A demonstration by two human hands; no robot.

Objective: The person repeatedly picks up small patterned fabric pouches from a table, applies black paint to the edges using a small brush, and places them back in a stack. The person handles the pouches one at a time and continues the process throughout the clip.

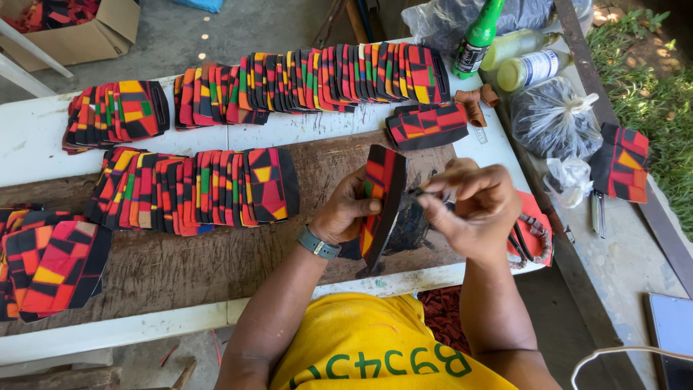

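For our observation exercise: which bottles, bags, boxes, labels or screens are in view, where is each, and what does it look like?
Green bottle: table's far right, dark label.
Two pale bottles: lying beside it, one with a white and blue label.
Knotted clear bags: right edge, dark contents.
Cardboard box: floor, top left, brown, open.
Screen: bottom right, flat, pale, white cable nearby.

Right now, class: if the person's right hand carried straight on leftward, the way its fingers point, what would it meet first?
Probably the patterned fabric piece that the left hand holds upright; the right hand pinches something small and dark just beside its edge, though depth is unclear.
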